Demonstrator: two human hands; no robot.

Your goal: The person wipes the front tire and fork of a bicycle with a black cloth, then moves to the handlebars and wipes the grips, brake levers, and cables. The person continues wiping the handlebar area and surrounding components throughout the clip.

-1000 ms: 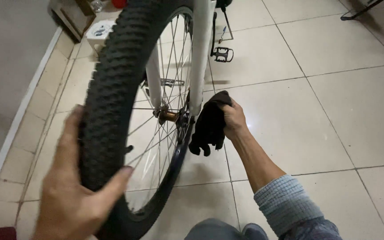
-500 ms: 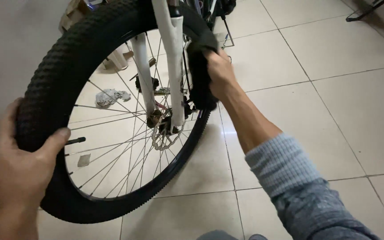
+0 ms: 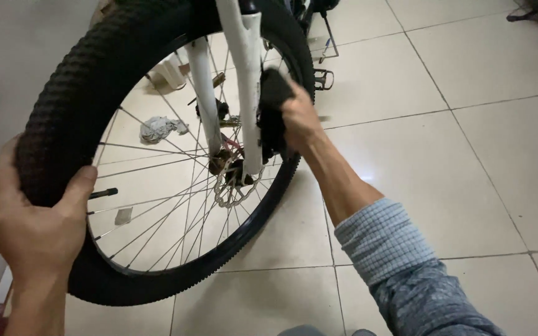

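bicycle wheel [image 3: 157, 186], fitted with a knobby black tyre [image 3: 76, 106], is seen standing upright over the tiled floor [image 3: 456, 155], held between the two white fork legs [image 3: 247, 87] of a bicycle. the tyre's near edge is gripped by the left hand [image 3: 32, 224], with the fingers wrapped over the tread and the thumb laid across the sidewall, so the hand is closed around the tyre. a dark cloth [image 3: 272, 115] is pressed against the nearer fork leg by the right hand [image 3: 300, 118]; the fingers are closed on the cloth, which hangs down alongside the leg toward the hub. the right forearm is bare, and a blue-grey sleeve [image 3: 400, 267] is pushed up toward the elbow. a disc brake rotor [image 3: 235, 186] is mounted at the hub, just below the cloth, and thin metal spokes [image 3: 157, 224] run from it to the rim. a black valve stem [image 3: 102, 193] is seen sticking inward from the rim, close to the left thumb. a crumpled light rag [image 3: 160, 127] is lying on the floor behind the wheel, visible through the spokes. a metal pedal [image 3: 324, 79] is visible beyond the tyre, above the right hand.
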